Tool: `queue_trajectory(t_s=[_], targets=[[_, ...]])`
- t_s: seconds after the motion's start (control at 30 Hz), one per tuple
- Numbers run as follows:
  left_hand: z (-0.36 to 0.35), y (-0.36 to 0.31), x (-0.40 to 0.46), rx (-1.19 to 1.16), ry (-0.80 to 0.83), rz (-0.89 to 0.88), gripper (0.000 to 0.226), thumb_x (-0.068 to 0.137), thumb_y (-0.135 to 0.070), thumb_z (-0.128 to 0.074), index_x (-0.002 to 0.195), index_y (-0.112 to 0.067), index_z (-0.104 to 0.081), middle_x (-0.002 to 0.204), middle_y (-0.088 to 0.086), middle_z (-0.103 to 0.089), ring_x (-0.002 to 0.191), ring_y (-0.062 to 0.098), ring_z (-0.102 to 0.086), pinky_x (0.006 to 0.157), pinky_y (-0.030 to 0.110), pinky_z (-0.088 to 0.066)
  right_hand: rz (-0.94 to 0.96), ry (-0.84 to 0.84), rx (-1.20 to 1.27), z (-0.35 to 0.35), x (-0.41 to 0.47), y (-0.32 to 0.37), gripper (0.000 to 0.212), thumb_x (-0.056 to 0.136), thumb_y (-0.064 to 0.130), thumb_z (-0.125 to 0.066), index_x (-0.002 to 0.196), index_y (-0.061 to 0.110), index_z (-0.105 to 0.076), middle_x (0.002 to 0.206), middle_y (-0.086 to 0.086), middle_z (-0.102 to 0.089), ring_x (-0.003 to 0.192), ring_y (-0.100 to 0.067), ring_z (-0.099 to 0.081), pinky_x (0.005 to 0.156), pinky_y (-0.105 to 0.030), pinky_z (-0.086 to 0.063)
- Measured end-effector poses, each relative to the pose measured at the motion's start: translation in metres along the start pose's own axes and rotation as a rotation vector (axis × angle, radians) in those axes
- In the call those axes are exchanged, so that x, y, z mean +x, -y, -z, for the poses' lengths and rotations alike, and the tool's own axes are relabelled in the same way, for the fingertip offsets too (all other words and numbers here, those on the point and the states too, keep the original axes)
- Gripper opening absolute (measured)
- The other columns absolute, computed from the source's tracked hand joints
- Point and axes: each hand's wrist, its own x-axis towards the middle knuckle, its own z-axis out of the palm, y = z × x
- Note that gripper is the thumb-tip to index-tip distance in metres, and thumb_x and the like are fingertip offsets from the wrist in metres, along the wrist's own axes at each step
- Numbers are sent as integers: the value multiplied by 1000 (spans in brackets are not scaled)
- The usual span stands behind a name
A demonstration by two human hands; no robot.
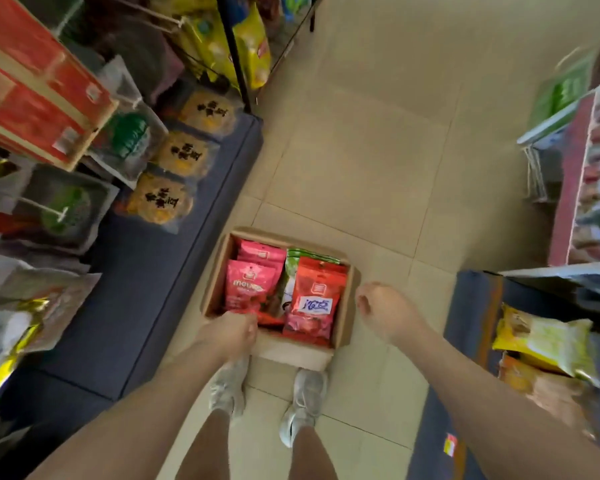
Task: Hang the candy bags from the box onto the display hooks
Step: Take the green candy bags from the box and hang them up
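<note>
A cardboard box [347,306] stands on the tiled floor just ahead of my feet. Inside it stand candy bags: pink-red ones [250,289] on the left, a red one with a white label [314,303] on the right, green ones [302,254] behind. My left hand [232,332] reaches down at the box's near left corner, fingers curled, touching the bottom of the pink-red bags; whether it grips one is unclear. My right hand [383,310] hovers beside the box's right wall, loosely curled, holding nothing. Display hooks [45,207] with hanging bags stick out on the left.
A dark blue base shelf [160,271] runs along the left under hanging snack bags [163,199] and red cartons [32,88]. Another rack [589,188] with snack bags [548,344] stands on the right. Beige tiled aisle floor [361,150] stretches ahead between them.
</note>
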Motion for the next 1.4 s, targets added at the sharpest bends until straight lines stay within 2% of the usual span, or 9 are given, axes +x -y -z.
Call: queue_trajectory(t_s=[0.33,0.43,0.53,0.67,0.83,0.93,1.07,1.23,1.4], targets=[[-74,44,256,10,-43,-66,30,93,-17,-40,123,-15,-47,125,11,-54,110,31,-55,85,37,-46,-28,-219,-135,-117,242,-35,34,92,8,-38,125,11,-47,127,-12,-51,117,-33,-46,94,-41,-40],[-96,41,304,53,-109,-114,35,93,-16,-39,128,-15,-42,129,10,-47,109,34,-55,81,41,-47,54,-228,-235,-140,283,-49,29,96,19,-38,122,12,-49,122,-11,-53,114,-33,-48,89,-38,-38],[-110,28,329,-201,-266,-134,41,92,-20,-45,132,-13,-38,133,12,-47,109,36,-55,84,45,-48,131,-219,-202,-150,299,-58,27,97,28,-39,115,15,-55,114,-8,-58,108,-30,-50,75,-32,-34],[-119,13,340,-458,-449,-100,33,91,-23,-52,120,-8,-47,120,12,-57,98,34,-59,79,41,-49,136,-224,22,-147,313,-64,22,95,24,-44,99,14,-63,101,-9,-64,98,-30,-55,71,-32,-37],[-122,14,350,-727,-502,-10,17,84,-19,-64,96,-9,-56,92,1,-60,76,21,-57,68,31,-44,185,-221,-231,-148,312,-58,21,96,21,-39,108,10,-53,107,-9,-60,97,-33,-58,65,-32,-35],[-126,13,350,-698,-479,-130,12,78,-11,-70,87,-7,-62,81,-5,-54,71,14,-50,62,24,-39,224,-231,-343,-153,308,-57,16,88,19,-52,98,8,-57,95,-9,-64,81,-33,-64,57,-30,-35],[-132,13,357,-461,-557,-220,20,83,-14,-64,102,-9,-69,100,8,-67,90,27,-58,73,29,-45,177,-235,-479,-150,309,-49,30,45,18,-87,54,14,-59,49,1,-58,33,-23,-53,39,-16,-32],[-123,14,371,-410,-469,-120,20,83,-23,-65,96,-9,-72,91,15,-70,89,32,-60,65,30,-42,142,-215,-222,-153,309,-57,19,93,33,-49,97,19,-60,97,-3,-64,88,-28,-60,63,-27,-32],[-107,33,335,-311,-380,-293,21,77,-27,-71,83,-6,-73,80,17,-68,80,33,-63,68,35,-48,134,-8,-23,-131,290,-52,20,92,28,-52,98,12,-62,69,1,-51,77,-23,-47,57,-29,-20]])
